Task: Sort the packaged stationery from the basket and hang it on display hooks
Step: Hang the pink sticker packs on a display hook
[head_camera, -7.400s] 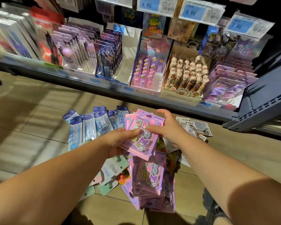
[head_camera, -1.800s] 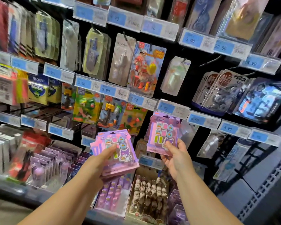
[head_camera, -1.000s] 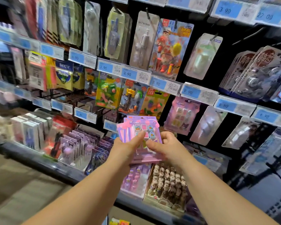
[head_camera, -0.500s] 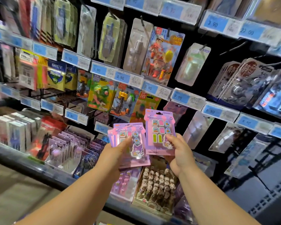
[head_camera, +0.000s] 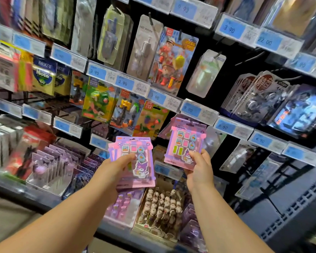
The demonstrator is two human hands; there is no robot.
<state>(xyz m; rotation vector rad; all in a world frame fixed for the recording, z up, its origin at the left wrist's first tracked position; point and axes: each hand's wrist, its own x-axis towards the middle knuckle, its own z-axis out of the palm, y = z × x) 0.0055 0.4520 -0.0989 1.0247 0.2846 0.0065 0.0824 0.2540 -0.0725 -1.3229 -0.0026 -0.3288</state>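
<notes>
Holding pink-and-purple packs in both hands, you face a black display wall (head_camera: pixel 232 57) of hooks crowded with hanging stationery. Take the blue 9.90 price tag (head_camera: pixel 191 110) near the middle of the wall as your reference point.

Just below that tag, your right hand (head_camera: pixel 199 170) pinches a single pack (head_camera: pixel 184 145) by its lower edge, thumb on the front and fingers curled behind. The pack stands upright, its top close under the tag. Its front shows rows of small coloured squares and a cartoon figure at the lower corner. The top of a similar purple pack (head_camera: pixel 181 122) peeks out behind it, right beneath the tag. You cannot tell whether the held pack is on a hook.

Below and to the left of the tag, your left hand (head_camera: pixel 113 170) grips a slightly fanned stack of the same packs (head_camera: pixel 142 168), thumb pressed across the front of the top one and fingers wrapped underneath.

Above and left of the tag hangs a pack with an orange firefighter figure (head_camera: pixel 171 59). Directly left of the tag hangs a pack of fruit-shaped pieces (head_camera: pixel 150 121). Well below the tag, a cardboard tray (head_camera: pixel 153 231) holds rows of small brown-and-white figures on the shelf.
</notes>
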